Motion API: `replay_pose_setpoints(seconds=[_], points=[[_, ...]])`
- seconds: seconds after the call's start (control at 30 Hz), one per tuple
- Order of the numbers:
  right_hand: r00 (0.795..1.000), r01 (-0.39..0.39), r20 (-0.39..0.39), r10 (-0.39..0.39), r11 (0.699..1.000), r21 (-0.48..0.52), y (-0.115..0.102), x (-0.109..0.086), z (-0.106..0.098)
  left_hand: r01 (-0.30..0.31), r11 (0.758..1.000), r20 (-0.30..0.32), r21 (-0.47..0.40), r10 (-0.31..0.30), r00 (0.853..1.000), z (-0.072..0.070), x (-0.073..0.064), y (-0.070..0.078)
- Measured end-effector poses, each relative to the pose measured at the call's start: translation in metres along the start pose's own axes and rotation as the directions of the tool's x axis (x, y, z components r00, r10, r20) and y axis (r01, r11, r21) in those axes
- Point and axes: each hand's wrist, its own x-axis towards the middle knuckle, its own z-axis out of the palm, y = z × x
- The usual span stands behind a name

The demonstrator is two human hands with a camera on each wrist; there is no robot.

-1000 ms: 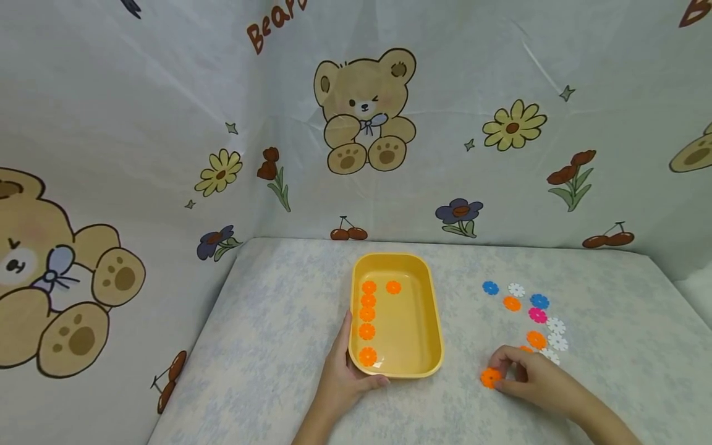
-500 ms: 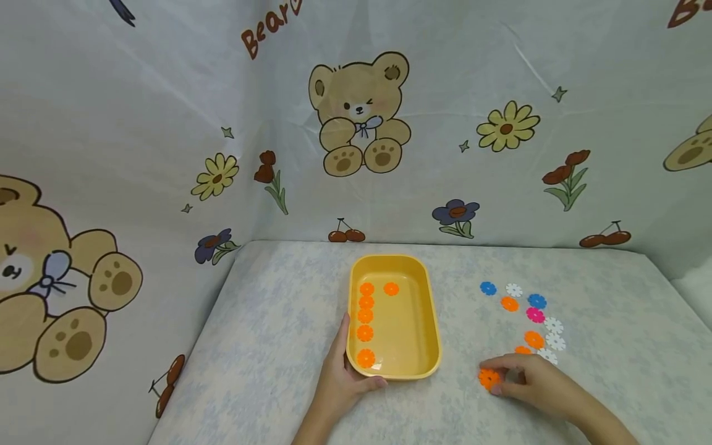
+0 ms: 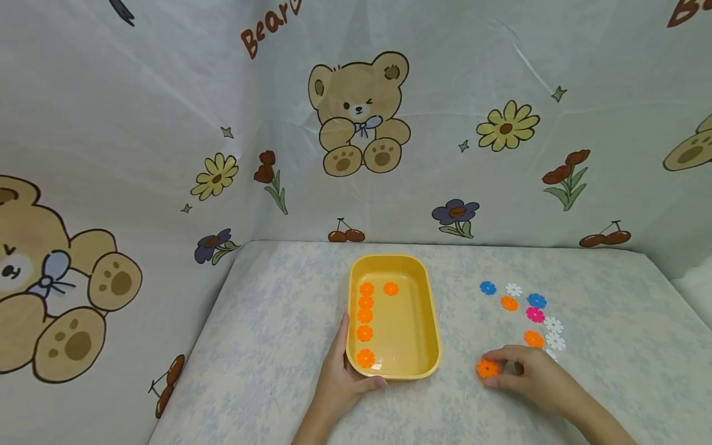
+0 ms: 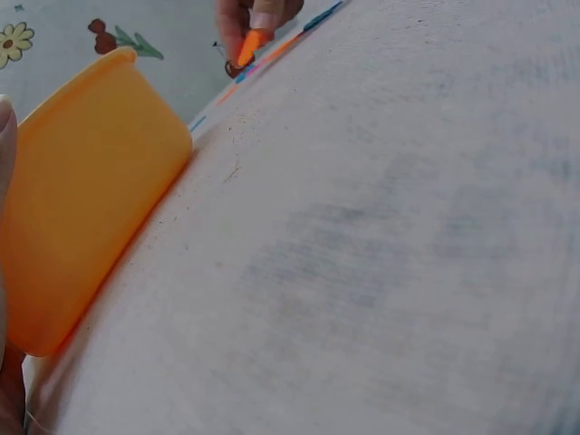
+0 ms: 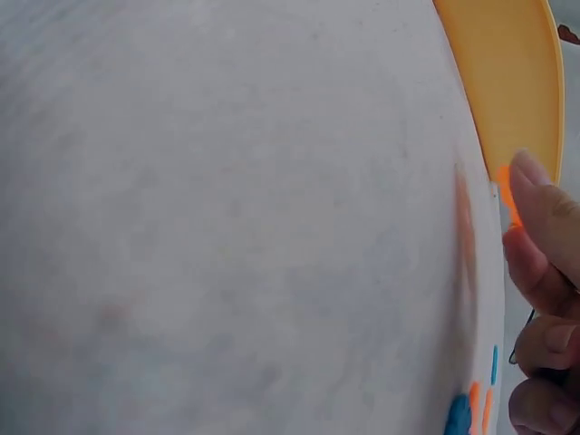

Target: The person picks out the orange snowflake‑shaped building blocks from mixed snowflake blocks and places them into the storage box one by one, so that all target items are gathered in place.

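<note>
My right hand [image 3: 525, 376] pinches an orange flower-shaped disc [image 3: 487, 369] between thumb and fingers, to the right of a yellow tray [image 3: 408, 349]. In the right wrist view this disc [image 5: 506, 192] shows edge-on at the thumb tip, raised off the table. My left hand [image 3: 342, 384] grips the tray at its near left corner, thumb along the front and fingers up the left side. Inside the tray, several orange discs [image 3: 364, 316] form a column by the left wall. A single orange disc [image 3: 391, 289] lies to the right of the column's far end.
Beyond the right hand lie several loose discs: blue [image 3: 536, 301], white [image 3: 555, 341], pink [image 3: 536, 315] and orange [image 3: 509, 303]. They rest on a pale mottled tabletop [image 3: 267, 346]. A bear-print curtain [image 3: 389, 204] rises behind the table and along its left side.
The right hand has lifted the pinched orange disc and moved slightly away from the near edge, now covering an orange disc beneath it. Left hand and tray hold the same position.
</note>
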Motion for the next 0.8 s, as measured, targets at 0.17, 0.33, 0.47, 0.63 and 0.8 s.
replay_pose_setpoints(seconds=[0.17,0.33,0.47,0.63,0.8], points=[[0.979,0.099,-0.18,-0.094,0.995,0.02,-0.015,0.012,-0.001,0.003,1.0,-0.001,0.018,-0.003,1.0,-0.001,0.0,0.001],[0.903,0.278,-0.346,-0.256,0.96,0.017,-0.032,0.032,0.003,0.007,1.0,-0.002,0.026,-0.007,1.0,-0.001,0.0,0.001],[0.868,0.349,-0.388,-0.31,0.936,0.034,-0.05,0.051,0.005,0.016,1.0,-0.004,0.017,-0.016,1.0,-0.001,0.0,0.002],[0.866,0.37,-0.366,-0.342,0.929,0.008,-0.074,0.075,0.011,0.028,0.999,-0.012,0.027,-0.028,1.0,-0.001,0.0,0.003],[0.865,0.399,-0.323,-0.384,0.917,-0.022,-0.095,0.095,0.018,0.038,0.998,-0.015,0.051,-0.037,0.999,-0.001,-0.001,0.004]])
